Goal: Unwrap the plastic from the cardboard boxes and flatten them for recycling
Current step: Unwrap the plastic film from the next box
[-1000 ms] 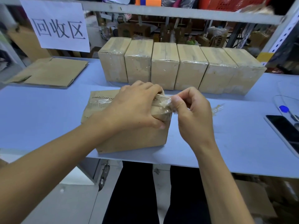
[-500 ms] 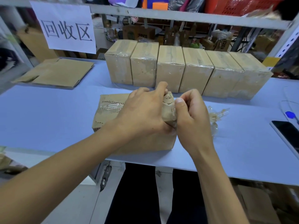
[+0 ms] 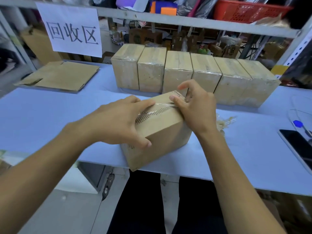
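Box [image 3: 162, 130] has turned askew on blue table [image 3: 50, 115].

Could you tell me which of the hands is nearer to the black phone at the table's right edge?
Right. The right hand is at the box's phone-side end; the left hand is farther from the black phone.

Single head-worn view, forward and down, close over the table [image 3: 42, 115].
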